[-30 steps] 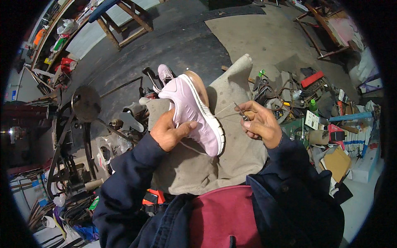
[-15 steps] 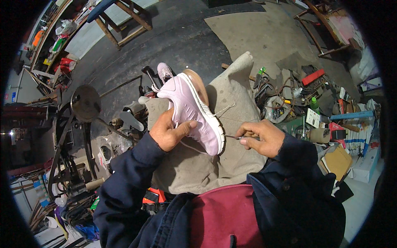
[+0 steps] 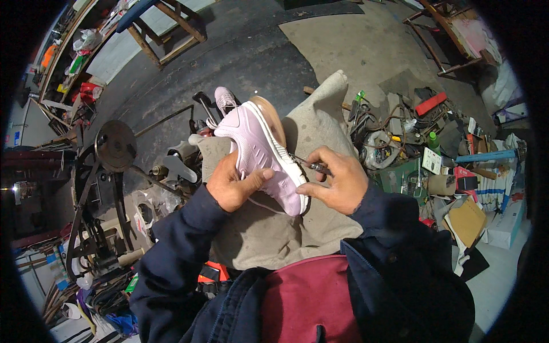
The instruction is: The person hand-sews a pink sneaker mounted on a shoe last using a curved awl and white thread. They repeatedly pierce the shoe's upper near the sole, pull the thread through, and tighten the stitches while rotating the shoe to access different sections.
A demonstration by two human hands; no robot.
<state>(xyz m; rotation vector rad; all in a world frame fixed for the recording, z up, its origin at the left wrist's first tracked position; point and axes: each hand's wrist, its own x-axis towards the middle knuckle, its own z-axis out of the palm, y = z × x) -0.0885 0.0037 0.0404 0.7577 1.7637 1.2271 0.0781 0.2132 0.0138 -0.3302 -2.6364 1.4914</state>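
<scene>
Pink shoe [image 3: 260, 154], toe far-left, heel near-right, gripped by left hand [image 3: 231, 186]; right hand [image 3: 337, 186], clenching an awl [image 3: 311, 166], has moved against its sole.

Two hands [image 3: 235, 186], two pink shoes [image 3: 260, 151], one awl [image 3: 311, 166].

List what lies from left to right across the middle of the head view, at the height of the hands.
Dark metal wheel → left hand → pale pink shoe → right hand holding a thin tool → green box → brown cardboard piece.
</scene>
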